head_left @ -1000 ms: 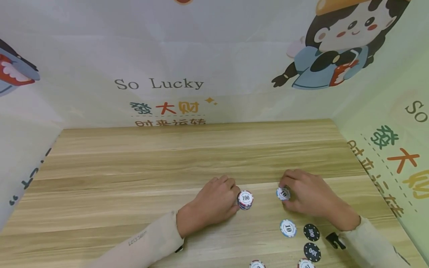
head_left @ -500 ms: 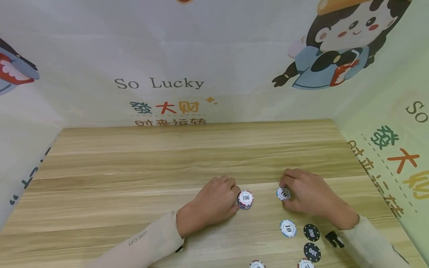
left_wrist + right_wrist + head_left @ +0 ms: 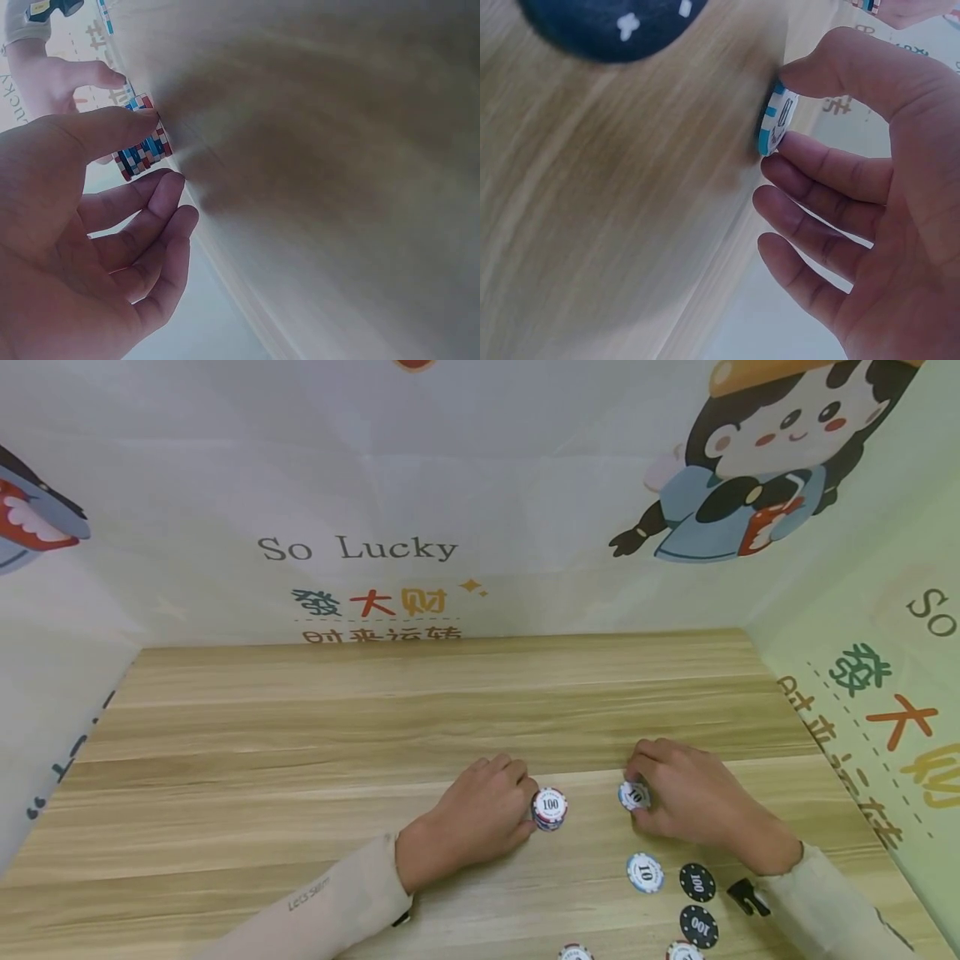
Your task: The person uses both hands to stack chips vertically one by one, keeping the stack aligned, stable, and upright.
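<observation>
The right hand (image 3: 690,797) pinches a round white chip with light blue marks and a 10 on it (image 3: 633,795). The thumb is on one side and the first finger on the other. The other fingers (image 3: 810,232) curve beside them and hold nothing. The chip is low down; I cannot tell if it rests on the worktop or sits just above it.

The left hand (image 3: 480,810) has its thumb and first finger closed in on a short, round stack of red, white and blue chips (image 3: 550,806) — the top one says 100. The stack stands upright on the worktop, to the left of the pinched chip and apart from it.

Closer to the person lies another round white and blue chip with a 10 (image 3: 645,872). To its right are two flat black chips marked 100 (image 3: 699,927), one just beside the other. Two white and red chips (image 3: 685,951) are cut off by the bottom edge. A small black thing like a clip (image 3: 748,897) is by the right cream sleeve (image 3: 832,906).

All around is the light brown wood worktop (image 3: 337,718). Behind it is a pale wall (image 3: 187,502) — it says "So Lucky" and has a cartoon girl in blue (image 3: 765,460).
</observation>
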{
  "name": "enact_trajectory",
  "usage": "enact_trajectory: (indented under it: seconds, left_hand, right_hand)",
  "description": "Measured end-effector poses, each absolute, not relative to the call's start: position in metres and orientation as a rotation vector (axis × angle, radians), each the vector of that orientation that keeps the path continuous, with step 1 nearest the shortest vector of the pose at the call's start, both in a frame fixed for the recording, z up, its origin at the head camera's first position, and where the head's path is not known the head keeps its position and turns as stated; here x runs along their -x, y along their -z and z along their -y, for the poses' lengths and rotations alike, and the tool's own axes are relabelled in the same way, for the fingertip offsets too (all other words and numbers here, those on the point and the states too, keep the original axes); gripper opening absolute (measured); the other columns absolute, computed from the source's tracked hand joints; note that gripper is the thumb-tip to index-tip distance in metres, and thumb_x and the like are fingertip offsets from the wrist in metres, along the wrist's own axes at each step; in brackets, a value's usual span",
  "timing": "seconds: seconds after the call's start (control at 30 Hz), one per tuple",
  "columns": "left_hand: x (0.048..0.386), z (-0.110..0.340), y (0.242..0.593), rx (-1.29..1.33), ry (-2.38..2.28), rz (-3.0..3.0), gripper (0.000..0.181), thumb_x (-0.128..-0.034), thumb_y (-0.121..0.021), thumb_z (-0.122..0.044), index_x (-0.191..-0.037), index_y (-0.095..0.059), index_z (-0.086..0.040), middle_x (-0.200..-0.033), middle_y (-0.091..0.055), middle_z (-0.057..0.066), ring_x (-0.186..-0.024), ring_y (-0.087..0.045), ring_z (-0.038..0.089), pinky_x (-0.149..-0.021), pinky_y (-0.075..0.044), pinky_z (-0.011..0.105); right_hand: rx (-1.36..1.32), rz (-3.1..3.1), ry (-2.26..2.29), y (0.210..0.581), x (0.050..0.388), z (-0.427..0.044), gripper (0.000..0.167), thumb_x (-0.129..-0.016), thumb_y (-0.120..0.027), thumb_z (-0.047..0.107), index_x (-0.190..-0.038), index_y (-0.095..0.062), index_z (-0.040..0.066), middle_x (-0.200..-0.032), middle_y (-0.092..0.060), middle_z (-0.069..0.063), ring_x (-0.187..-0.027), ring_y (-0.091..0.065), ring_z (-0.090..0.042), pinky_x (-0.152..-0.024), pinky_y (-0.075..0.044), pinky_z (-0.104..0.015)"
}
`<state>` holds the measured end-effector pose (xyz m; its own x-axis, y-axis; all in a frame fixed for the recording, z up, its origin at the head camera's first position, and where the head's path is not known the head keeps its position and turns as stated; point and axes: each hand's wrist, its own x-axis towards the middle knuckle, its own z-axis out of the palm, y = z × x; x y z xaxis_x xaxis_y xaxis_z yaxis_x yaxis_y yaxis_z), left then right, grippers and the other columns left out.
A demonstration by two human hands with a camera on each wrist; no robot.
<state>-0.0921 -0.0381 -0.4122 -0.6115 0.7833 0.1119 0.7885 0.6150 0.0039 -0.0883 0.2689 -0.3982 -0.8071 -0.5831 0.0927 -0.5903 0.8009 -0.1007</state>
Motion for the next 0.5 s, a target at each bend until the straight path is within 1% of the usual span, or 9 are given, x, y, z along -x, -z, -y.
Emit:
enact_trajectory:
  seconds: [0.33, 0.5]
  left_hand:
    - [0.0921, 0.0377, 0.4120, 1.331, 0.076, 2.739, 0.035, -0.0993, -0.081, -0.039, -0.109, -0.080, -0.006, -0.104, -0.072, 0.006, -0.095, -0.063, 0.022, -0.078, -0.054, 0.035]
    - [0.0923, 0.0375, 0.4119, 1.333, 0.073, 2.744, 0.034, -0.0994, -0.080, -0.039, -0.109, -0.080, -0.006, -0.103, -0.071, 0.006, -0.094, -0.063, 0.022, -0.078, -0.054, 0.036]
  right_hand:
    - [-0.974, 2.909, -0.208, 0.3939, 0.0872, -0.2638, 0.032, -0.076, -0.091, 0.029, -0.100, -0.079, 0.012, -0.105, -0.076, -0.005, -0.093, -0.072, -0.024, -0.077, -0.064, -0.043]
    - [-0.994, 2.899, -0.215, 0.3925, 0.0865, -0.2605, 0.032, -0.076, -0.091, 0.029, -0.100, -0.079, 0.012, -0.106, -0.077, -0.005, -0.093, -0.073, -0.025, -0.078, -0.064, -0.043]
